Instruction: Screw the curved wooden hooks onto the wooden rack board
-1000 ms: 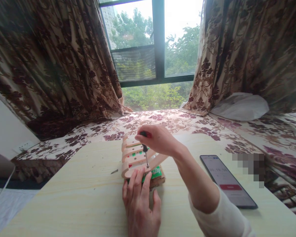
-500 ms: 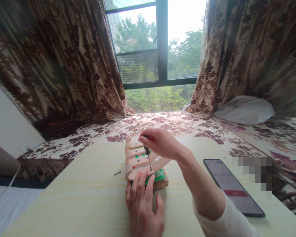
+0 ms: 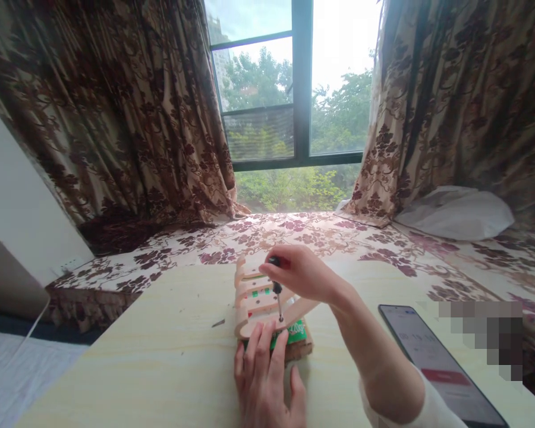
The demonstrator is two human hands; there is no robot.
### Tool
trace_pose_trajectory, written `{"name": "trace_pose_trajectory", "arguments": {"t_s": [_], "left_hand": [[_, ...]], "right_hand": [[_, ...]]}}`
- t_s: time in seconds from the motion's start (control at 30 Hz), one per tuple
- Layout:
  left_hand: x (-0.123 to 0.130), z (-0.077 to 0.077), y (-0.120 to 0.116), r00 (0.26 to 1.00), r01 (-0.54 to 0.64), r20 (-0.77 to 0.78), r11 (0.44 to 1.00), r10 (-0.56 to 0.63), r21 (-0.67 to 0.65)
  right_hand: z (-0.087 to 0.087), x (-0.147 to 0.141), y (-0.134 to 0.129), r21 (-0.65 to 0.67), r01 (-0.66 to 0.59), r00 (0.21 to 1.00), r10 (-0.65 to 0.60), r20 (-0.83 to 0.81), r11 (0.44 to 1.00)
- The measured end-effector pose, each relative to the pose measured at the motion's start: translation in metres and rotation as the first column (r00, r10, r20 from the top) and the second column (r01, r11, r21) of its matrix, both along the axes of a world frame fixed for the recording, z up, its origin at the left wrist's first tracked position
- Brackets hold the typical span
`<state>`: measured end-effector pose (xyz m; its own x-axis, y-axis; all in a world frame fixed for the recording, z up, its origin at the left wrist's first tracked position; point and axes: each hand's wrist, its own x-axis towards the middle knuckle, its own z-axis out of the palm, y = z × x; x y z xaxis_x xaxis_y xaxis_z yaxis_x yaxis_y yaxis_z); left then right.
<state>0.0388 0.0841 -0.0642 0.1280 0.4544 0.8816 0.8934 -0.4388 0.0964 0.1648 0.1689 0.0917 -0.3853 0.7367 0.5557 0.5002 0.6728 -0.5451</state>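
Observation:
My right hand (image 3: 301, 272) is closed round the dark handle of a screwdriver (image 3: 280, 302), which stands nearly upright with its tip at a screw in a pale wooden piece (image 3: 289, 318). Several pale slats form a wooden frame (image 3: 261, 303) lying over a box with green print (image 3: 296, 331). My left hand (image 3: 270, 380) presses its fingertips on the near edge of the wooden piece and the box, its thumb spread to the right. Whether its fingers grip the wood or only rest on it is hard to tell.
A phone (image 3: 441, 368) lies on the pale table (image 3: 160, 351) to the right. Small screws (image 3: 218, 323) lie left of the frame. Beyond the table are a flowered cover (image 3: 294, 224), a white plastic bag (image 3: 457, 213), curtains and a window.
The whole view has shifted, so the hands, frame and phone appear slightly lower and further right. My right hand stays on the screwdriver and my left hand stays at the frame.

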Motion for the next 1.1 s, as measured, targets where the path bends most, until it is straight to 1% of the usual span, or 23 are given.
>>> {"name": "trace_pose_trajectory", "arguments": {"t_s": [0.13,0.2,0.27,0.37,0.43,0.5,0.63,0.7,0.77,0.87,0.93,1.03,1.1], "left_hand": [[-0.001,-0.001,0.000,1.000,-0.005,0.007,1.000,0.005,0.006],[-0.001,-0.001,0.000,1.000,-0.002,0.005,1.000,0.002,0.005],[-0.001,-0.001,0.001,1.000,0.001,0.003,1.000,-0.001,0.008],[-0.001,-0.001,0.000,1.000,0.008,0.015,1.000,-0.008,0.009],[-0.001,-0.001,0.000,0.999,0.011,0.030,1.000,-0.011,0.004],[0.000,0.000,-0.001,0.999,0.010,0.034,1.000,-0.009,-0.006],[0.000,0.002,-0.002,1.000,0.012,0.016,1.000,-0.011,-0.018],[0.000,0.002,-0.002,1.000,0.015,0.018,1.000,-0.015,-0.017],[0.000,0.001,-0.002,1.000,0.014,0.019,1.000,-0.013,-0.016],[0.000,0.002,-0.003,1.000,0.009,0.012,1.000,-0.009,-0.016],[0.000,0.002,-0.003,1.000,0.010,0.007,1.000,-0.010,-0.017],[0.000,0.003,-0.004,1.000,0.007,0.002,1.000,-0.007,-0.018],[-0.001,0.004,-0.004,1.000,0.002,-0.002,1.000,-0.002,-0.027]], "right_hand": [[-0.001,-0.001,0.003,-0.003,0.116,0.993,-0.116,-0.001,0.993],[0.001,-0.001,0.001,-0.006,0.120,0.993,-0.120,0.007,0.993],[0.003,-0.001,-0.003,-0.013,0.051,0.999,-0.051,0.018,0.999],[0.005,0.002,-0.009,-0.050,-0.101,0.994,0.102,0.027,0.994],[0.005,0.004,-0.009,-0.064,-0.136,0.990,0.138,0.021,0.989],[0.003,0.006,-0.005,-0.056,-0.103,0.995,0.103,0.010,0.993],[-0.001,0.006,0.003,-0.059,0.057,0.998,-0.058,-0.014,0.997],[-0.001,0.005,0.003,-0.061,0.109,0.994,-0.110,-0.015,0.992],[0.000,0.003,0.001,-0.041,0.099,0.995,-0.099,0.000,0.994],[0.002,0.003,-0.003,-0.002,-0.003,1.000,0.003,0.024,1.000],[0.003,0.003,-0.004,-0.005,-0.028,0.999,0.028,0.034,1.000],[0.003,0.002,-0.002,-0.033,0.062,0.998,-0.060,0.036,0.998],[0.003,0.002,-0.001,-0.025,0.134,0.990,-0.133,0.036,0.991]]}}
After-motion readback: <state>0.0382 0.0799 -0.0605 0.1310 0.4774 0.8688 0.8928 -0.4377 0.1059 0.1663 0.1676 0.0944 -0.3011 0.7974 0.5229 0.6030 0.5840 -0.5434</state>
